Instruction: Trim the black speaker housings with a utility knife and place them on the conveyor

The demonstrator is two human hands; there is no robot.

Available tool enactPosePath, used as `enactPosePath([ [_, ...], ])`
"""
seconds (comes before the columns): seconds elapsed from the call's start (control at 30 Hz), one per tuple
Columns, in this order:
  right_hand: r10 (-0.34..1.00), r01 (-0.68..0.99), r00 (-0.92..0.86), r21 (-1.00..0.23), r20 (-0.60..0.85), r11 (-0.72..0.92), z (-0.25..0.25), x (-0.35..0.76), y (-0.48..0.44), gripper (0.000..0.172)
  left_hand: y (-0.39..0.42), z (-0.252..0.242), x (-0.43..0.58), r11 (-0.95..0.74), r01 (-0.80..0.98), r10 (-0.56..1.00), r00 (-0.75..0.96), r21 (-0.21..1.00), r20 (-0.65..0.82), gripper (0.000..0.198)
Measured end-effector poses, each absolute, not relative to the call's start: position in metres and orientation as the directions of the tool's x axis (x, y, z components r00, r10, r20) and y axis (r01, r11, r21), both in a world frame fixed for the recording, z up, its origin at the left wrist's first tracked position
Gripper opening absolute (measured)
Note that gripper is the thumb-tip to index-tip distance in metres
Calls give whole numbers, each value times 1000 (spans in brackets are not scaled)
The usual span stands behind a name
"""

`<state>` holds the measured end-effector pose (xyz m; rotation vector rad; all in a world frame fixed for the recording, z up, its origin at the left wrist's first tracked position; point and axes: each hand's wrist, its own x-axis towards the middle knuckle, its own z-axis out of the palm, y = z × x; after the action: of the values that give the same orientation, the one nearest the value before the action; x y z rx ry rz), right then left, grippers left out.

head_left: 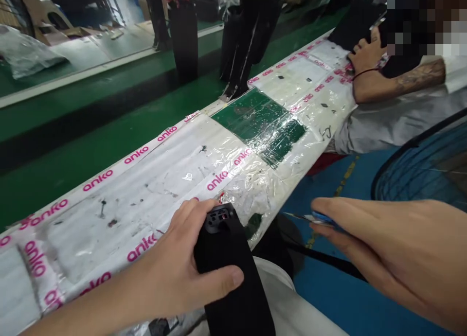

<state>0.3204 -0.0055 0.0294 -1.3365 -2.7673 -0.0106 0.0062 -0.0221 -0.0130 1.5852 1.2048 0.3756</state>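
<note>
Head view: the black case (242, 311), lying near-to-far lengthwise, is clasped by the left hand (189, 258) — left of the blue tool (323, 219) gripped in the right hand (390, 248).

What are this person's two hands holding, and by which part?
The left hand grips a black case near its slotted end; the right hand pinches a thin pointed tool by its blue handle.

One black case (235, 251) and one blue-handled tool (321, 218) show.
</note>
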Motion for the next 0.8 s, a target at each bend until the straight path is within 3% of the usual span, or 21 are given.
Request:
enactPosePath([
  [0.07,758,756,-652,-65,9,651,22,327,-15,16,-19,-15,10,76,480,844,435,874,-312,76],
  [0.17,693,672,-716,-185,85,717,16,309,-25,19,-16,-23,19,110,441,877,378,891,-296,86],
  [0.3,674,661,-722,-130,160,739,12,277,-25,25,-19,-35,31,107,376,939,267,920,-218,97],
  [0.43,682,679,-721,-66,126,731,8,267,-16,27,-20,-40,37,67,322,950,269,944,-159,96],
  [0.67,684,682,-728,-51,41,729,7,265,-9,30,-13,-29,37,46,403,932,311,914,-185,93],
  [0.8,698,697,-716,-55,-1,715,12,260,-8,38,-8,-27,36,47,415,917,344,908,-204,75],
])
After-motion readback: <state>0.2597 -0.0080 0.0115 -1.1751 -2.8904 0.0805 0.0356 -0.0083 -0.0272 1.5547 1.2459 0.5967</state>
